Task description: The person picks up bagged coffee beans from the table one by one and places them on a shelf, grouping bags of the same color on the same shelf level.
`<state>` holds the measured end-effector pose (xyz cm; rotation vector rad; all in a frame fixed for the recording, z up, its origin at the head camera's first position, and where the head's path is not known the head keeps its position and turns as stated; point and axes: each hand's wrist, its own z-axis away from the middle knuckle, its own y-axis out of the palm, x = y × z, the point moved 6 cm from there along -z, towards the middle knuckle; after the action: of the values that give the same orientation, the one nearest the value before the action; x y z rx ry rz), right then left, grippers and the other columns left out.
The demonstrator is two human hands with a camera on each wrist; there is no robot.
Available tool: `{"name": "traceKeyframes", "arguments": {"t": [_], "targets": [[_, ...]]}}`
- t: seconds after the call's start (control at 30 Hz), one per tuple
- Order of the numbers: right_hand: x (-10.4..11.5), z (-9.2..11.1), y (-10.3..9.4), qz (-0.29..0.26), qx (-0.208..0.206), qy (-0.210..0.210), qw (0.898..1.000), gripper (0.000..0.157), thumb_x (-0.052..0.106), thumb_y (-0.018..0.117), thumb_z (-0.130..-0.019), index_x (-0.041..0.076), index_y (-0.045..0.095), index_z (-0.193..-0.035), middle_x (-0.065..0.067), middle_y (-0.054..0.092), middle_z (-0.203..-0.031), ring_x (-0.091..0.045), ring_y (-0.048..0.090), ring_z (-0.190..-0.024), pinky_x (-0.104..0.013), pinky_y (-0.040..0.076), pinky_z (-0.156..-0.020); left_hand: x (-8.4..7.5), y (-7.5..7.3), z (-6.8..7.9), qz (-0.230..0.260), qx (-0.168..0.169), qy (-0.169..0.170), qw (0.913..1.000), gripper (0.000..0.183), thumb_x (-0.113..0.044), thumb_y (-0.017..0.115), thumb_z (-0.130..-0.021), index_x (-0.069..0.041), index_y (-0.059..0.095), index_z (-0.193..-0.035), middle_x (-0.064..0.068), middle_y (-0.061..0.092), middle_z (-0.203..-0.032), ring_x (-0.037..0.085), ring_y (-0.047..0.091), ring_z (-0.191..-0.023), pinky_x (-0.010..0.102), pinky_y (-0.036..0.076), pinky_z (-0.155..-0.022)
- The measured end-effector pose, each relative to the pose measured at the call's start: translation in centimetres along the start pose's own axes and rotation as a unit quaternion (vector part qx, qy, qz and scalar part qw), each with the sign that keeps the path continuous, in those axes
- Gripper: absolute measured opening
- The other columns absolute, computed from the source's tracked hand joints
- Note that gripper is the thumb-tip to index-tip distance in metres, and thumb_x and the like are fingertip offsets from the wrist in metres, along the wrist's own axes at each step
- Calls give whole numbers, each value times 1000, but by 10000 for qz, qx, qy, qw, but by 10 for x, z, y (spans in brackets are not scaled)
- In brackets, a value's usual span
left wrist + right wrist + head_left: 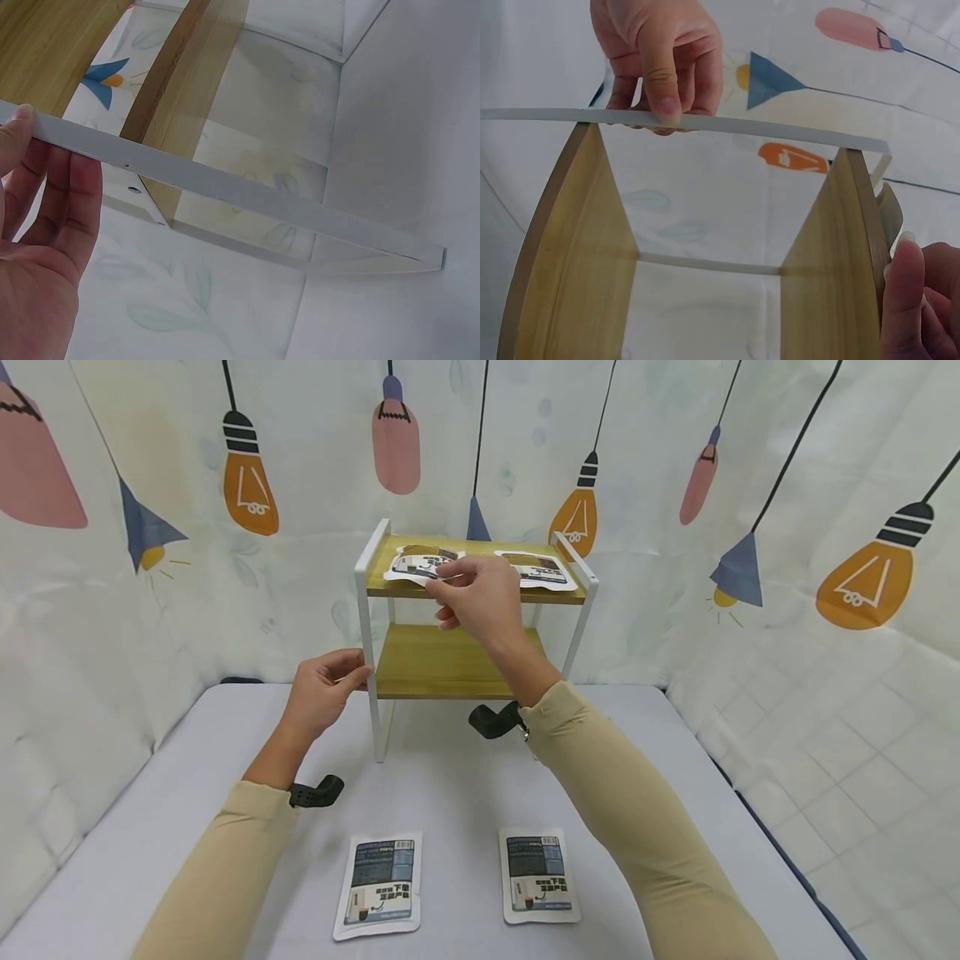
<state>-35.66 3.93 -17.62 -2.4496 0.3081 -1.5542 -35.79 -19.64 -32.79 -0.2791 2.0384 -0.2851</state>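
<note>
A small two-tier shelf (442,664) with wood boards and white posts stands at the back of the table. My left hand (322,689) grips its left front post (225,184), thumb on one side and fingers curled round the other. Two flat white pouches with printed labels lie on the top board. At the front edge of the left pouch (416,562), my right hand (483,597) pinches its near corner between thumb and fingers. The right pouch (543,572) lies partly behind that hand. In the right wrist view, the pouch edge (890,214) sticks out past the board.
Two more printed pouches lie on the white table in front: one pouch (378,885) at left, another pouch (538,875) at right. The lower wood board (442,660) sits under the top one. A patterned cloth wall (315,585) rises behind the shelf.
</note>
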Motion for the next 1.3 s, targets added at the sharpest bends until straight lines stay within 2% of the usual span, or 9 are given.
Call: {"name": "traceKeyframes", "arguments": {"t": [0.27,0.4,0.53,0.63,0.77,1.0,1.3], "targets": [[0,1,1,-15,0,1,10000,23,13,81,-88,3,77,-109,-10,75,-77,-16,68,-53,-32,62,-57,2,0,1,6,-3,-13,10000,36,-19,68,-99,-2,67,-131,23,72,-116,2,71,-88,14,58,-81],[-1,2,0,-44,-3,-65,10000,24,14,81,-89,5,77,-111,-10,74,-75,-16,68,-52,-32,62,-57,3,1,1,36,-9,-4,10000,35,-20,69,-99,-3,69,-129,22,73,-114,3,72,-88,15,59,-81],[-4,8,-3,-110,-35,-199,9997,26,16,81,-89,9,78,-114,-10,74,-74,-17,68,-52,-32,62,-57,3,1,0,22,-16,4,10000,34,-19,69,-99,-2,69,-128,10,76,-108,2,72,-87,15,59,-80],[-6,14,-4,-353,-49,-280,9990,28,15,81,-89,10,78,-115,-12,75,-77,-19,68,-52,-34,63,-58,3,1,-1,52,-13,52,10000,34,-18,69,-99,-1,68,-128,12,76,-109,2,72,-86,15,59,-79],[-9,24,-6,-642,-22,-358,9973,28,16,82,-89,10,78,-116,-11,76,-82,-21,69,-55,-36,64,-60,1,1,-1,63,0,96,9999,34,-17,69,-99,-1,68,-128,23,74,-113,2,72,-86,16,60,-79],[-15,50,-11,-1023,175,-505,9933,26,14,82,-88,8,78,-113,-15,75,-86,-24,69,-59,-37,65,-63,0,1,-1,-25,2,54,10000,34,-19,68,-100,-2,68,-130,19,74,-113,2,72,-87,14,59,-80],[-44,83,-19,-798,313,-302,9959,26,17,82,-88,9,79,-112,-12,76,-95,-27,74,-72,-35,65,-69,-1,0,-1,-65,-28,47,10000,34,-18,68,-100,-2,68,-130,20,74,-115,3,71,-87,14,59,-79]]}}
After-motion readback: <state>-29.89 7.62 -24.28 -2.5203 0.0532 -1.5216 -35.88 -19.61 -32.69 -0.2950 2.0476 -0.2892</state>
